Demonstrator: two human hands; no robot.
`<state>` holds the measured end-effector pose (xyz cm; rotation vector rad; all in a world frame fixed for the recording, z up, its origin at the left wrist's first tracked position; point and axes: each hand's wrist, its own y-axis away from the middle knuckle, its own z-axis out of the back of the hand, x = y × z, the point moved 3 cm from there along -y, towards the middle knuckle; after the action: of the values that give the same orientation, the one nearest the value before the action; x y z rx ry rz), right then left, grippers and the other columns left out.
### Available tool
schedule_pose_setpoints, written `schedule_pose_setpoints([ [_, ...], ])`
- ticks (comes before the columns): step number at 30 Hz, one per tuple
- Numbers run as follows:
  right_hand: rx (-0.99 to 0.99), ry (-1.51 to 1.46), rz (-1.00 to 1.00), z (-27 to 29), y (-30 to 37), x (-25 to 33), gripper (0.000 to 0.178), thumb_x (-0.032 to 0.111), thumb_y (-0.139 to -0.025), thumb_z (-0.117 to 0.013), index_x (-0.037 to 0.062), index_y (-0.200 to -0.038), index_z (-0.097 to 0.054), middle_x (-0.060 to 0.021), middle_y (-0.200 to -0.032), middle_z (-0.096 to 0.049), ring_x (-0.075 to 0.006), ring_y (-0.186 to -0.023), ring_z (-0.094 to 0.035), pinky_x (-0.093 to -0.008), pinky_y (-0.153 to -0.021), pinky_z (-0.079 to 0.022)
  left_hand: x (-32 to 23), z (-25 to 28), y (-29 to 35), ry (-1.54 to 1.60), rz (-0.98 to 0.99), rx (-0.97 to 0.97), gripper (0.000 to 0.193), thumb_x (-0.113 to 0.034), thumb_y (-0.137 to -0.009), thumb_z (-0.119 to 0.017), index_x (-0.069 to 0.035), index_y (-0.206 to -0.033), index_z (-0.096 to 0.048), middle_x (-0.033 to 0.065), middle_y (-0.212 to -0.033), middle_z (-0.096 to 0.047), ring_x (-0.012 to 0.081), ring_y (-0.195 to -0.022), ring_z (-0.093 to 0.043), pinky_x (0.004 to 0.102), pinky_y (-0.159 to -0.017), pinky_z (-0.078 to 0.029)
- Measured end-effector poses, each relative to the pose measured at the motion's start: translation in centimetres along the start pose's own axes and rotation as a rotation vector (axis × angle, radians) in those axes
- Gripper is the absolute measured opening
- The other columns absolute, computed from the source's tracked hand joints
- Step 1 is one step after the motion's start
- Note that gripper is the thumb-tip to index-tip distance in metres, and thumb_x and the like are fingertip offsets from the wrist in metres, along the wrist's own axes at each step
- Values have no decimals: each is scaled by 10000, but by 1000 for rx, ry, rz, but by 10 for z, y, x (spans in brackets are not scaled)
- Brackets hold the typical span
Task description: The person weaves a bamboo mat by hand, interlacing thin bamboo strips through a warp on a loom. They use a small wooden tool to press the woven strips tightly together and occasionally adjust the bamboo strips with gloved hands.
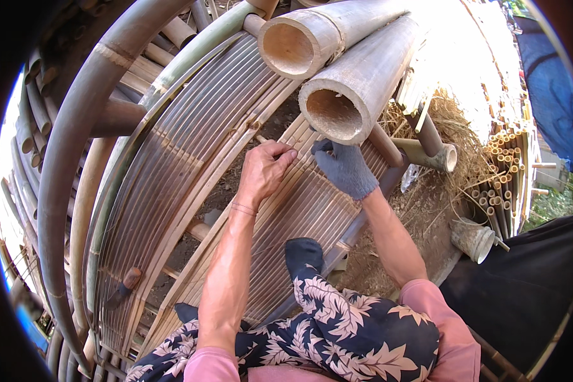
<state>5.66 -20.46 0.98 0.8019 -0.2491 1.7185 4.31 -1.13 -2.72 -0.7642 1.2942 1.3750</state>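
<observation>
My bare left hand [266,170] is closed in a pinch, thumb against the fingers, over the gap between two panels of bamboo slats. Whatever it pinches is too small to make out. Close by, my right hand [345,169] wears a grey glove, its fingers curled just under the mouth of a thick bamboo pole [369,79]; what they grip is hidden. Beneath both hands lies the right slat panel [280,223], where I sit with a dark-socked foot [303,256]. The left slat panel [172,153] runs alongside, bound with thin ties.
A knife with a wooden handle [131,278] lies on the left panel. A second thick pole [325,35] juts in above. Curved bamboo rails [60,165] border the left. Rightward are a bucket [472,239], straw [449,127], bundled thin bamboo [503,172] and black cloth [522,286].
</observation>
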Motion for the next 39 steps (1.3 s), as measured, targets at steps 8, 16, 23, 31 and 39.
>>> schedule_pose_setpoints([
  [8,28,246,410,5,-11,15,318,134,-890,-681,65,-1200,-665,-119,-1034,-677,-274,-864,-666,-367,-814,-539,-8,5,-1,-191,-69,101,229,-213,-885,-732,-23,-1013,-748,118,-870,-702,283,-806,-680,393,-753,-522],
  [16,-107,266,237,-17,-30,-29,137,93,-901,-647,56,-1028,-682,-137,-886,-668,-317,-818,-643,-437,-739,-511,23,-4,-1,621,269,4,191,-168,-932,-724,-31,-1061,-695,-13,-812,-632,60,-670,-556,210,-601,-472],
  [23,-346,380,218,-45,-35,-24,73,102,-893,-625,52,-840,-634,-146,-800,-635,-344,-740,-612,-476,-696,-490,32,-11,-6,858,504,48,186,-172,-969,-682,-16,-1071,-681,-7,-849,-651,78,-703,-586,204,-625,-513],
  [31,-152,147,215,-39,-13,19,98,122,-894,-571,54,-849,-625,-159,-790,-635,-330,-727,-628,-429,-686,-502,25,-13,-3,365,130,-22,212,-162,-927,-708,25,-1028,-712,46,-927,-662,139,-798,-605,272,-739,-501],
  [39,117,-841,-349,-46,-34,-22,260,174,-985,-576,2,-1169,-643,-68,-1057,-679,-187,-869,-646,-348,-818,-533,34,-5,-2,542,287,91,232,-233,-977,-681,-5,-1018,-698,4,-842,-648,77,-741,-572,221,-679,-476],
])
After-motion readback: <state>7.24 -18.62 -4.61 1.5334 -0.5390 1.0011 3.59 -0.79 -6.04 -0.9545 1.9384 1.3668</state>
